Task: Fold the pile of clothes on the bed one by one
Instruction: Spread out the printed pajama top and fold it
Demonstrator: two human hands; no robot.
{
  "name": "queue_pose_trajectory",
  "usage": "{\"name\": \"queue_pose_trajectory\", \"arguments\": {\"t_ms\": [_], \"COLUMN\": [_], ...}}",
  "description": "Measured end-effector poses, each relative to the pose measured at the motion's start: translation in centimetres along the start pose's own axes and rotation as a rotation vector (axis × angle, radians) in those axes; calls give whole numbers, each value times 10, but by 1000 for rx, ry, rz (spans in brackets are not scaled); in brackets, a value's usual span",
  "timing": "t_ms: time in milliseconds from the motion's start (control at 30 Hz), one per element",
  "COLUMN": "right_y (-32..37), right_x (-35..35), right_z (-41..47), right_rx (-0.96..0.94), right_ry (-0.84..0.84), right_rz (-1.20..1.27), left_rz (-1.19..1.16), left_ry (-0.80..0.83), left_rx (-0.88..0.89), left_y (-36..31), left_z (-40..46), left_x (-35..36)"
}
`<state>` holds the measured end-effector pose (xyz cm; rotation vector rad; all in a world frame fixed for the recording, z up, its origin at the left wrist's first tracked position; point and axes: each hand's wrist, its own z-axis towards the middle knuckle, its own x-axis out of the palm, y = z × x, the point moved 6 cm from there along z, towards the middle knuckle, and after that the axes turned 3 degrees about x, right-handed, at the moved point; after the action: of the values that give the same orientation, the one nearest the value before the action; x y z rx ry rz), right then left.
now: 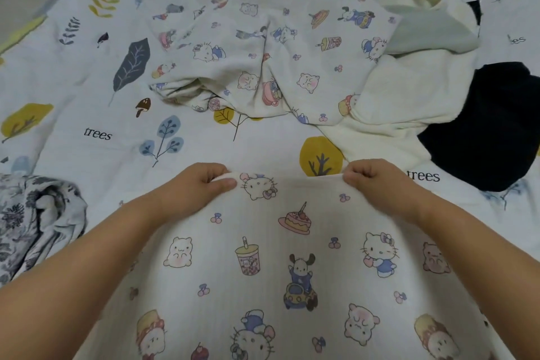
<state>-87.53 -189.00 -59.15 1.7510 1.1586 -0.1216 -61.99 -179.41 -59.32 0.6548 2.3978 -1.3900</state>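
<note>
1. My left hand and right hand each pinch the far edge of the cartoon-print garment, spread on the bed before me.
2. I judge a fold is under way; next, keep both corners level and lay them evenly.
3. The pile waits beyond.

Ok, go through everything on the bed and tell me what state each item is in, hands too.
Cartoon-print garment: spread flat, far edge pinched by both hands.
Left hand: grip closed on that edge.
Right hand: grip closed on that edge.
Second cartoon-print garment: crumpled, unfolded.
Cream garment: rumpled, unfolded.
Black garment: heaped, unfolded.
Grey floral fabric: bunched.
</note>
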Motion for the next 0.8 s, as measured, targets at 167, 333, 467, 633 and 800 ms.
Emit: {"name": "queue_pose_trajectory", "arguments": {"t_ms": [167, 333, 467, 633, 800], "right_y": [8, 23, -31, -40, -15], "right_x": [9, 59, 69, 48, 11], "right_z": [-7, -32, -22, -23, -71], "right_rx": [36, -278, -65, 20, -111], "right_ry": [-508, -442, -213, -269, -484], "right_rz": [-735, -740, -804, -727, -487], "left_rz": [795, 896, 894, 894, 776], "left_ry": [-460, -366, -195, -180, -318], "left_rx": [27, 325, 236, 140, 118], "left_y": [-18, -24, 15, 19, -24], "left_z": [-2, -18, -14, -8, -21], "left_x": [16, 61, 63, 64, 61]}}
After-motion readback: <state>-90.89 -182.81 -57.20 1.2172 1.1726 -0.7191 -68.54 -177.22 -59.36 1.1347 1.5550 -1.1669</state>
